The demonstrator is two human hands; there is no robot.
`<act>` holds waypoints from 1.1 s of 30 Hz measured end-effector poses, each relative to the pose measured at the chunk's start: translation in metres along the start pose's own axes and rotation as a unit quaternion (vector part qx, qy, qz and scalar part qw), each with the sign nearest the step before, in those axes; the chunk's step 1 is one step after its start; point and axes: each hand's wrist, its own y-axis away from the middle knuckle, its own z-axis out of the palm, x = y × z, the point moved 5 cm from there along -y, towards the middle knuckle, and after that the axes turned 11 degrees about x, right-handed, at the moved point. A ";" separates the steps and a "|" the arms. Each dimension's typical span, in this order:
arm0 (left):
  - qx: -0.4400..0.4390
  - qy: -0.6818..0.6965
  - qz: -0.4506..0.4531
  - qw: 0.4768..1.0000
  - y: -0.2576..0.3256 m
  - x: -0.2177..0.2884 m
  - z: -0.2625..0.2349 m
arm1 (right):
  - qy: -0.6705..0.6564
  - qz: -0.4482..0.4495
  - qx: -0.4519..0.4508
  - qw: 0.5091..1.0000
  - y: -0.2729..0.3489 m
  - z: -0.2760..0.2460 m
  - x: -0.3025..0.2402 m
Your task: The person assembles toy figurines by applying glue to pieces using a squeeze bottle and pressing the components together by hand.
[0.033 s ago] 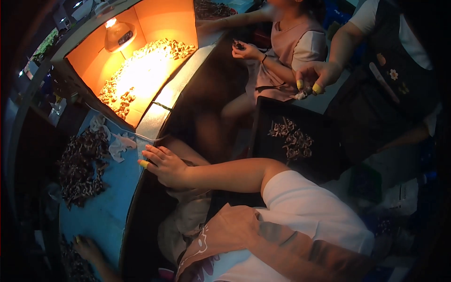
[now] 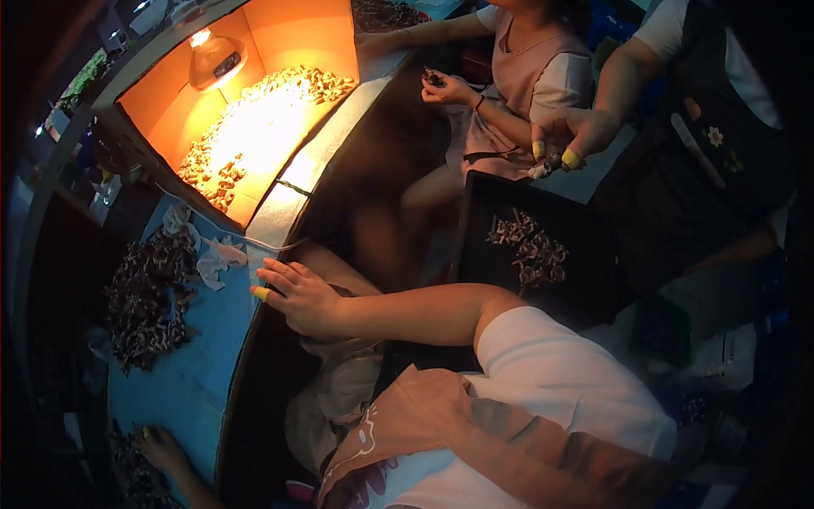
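Note:
My right hand (image 2: 297, 295) rests palm down at the blue table's edge (image 2: 267, 263), its fingers spread and holding nothing; one finger has a yellow cover. At the lower left, my left hand (image 2: 161, 450) lies beside a heap of dark pieces (image 2: 131, 475), also with a yellow-covered finger. Its fingers look loosely extended, though it is dim there. Between the two hands and farther out lies a larger heap of dark, wrinkled pieces (image 2: 148, 301), resembling dried mushrooms. A crumpled white glove or tissue (image 2: 222, 259) lies beside this heap.
An open cardboard box (image 2: 144, 127) holds brightly lit pieces (image 2: 305, 85) under a hanging lamp (image 2: 216, 64). To the right, a person's yellow-tipped fingers (image 2: 577, 140) pinch a small pale piece above a black tray (image 2: 475, 246). Another person's hand (image 2: 454, 89) holds dark pieces. A white cord (image 2: 254, 244) crosses the table.
The person in the pink apron has shifted slightly to the right. My right hand stays put; my left hand has moved very slightly to the right.

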 end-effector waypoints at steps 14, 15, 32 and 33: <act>0.049 0.030 -0.067 0.996 0.006 -0.014 0.007 | -0.456 0.456 0.063 0.762 0.056 -0.221 0.085; 0.048 0.038 -0.076 0.995 0.006 -0.015 0.007 | -0.484 0.478 0.121 0.723 0.058 -0.239 0.086; 0.104 0.198 -0.116 0.968 0.024 -0.004 -0.017 | -0.511 0.596 0.317 0.532 0.040 -0.251 0.096; 0.128 0.179 -0.078 0.972 0.024 -0.006 -0.015 | -0.511 0.600 0.329 0.521 0.039 -0.252 0.095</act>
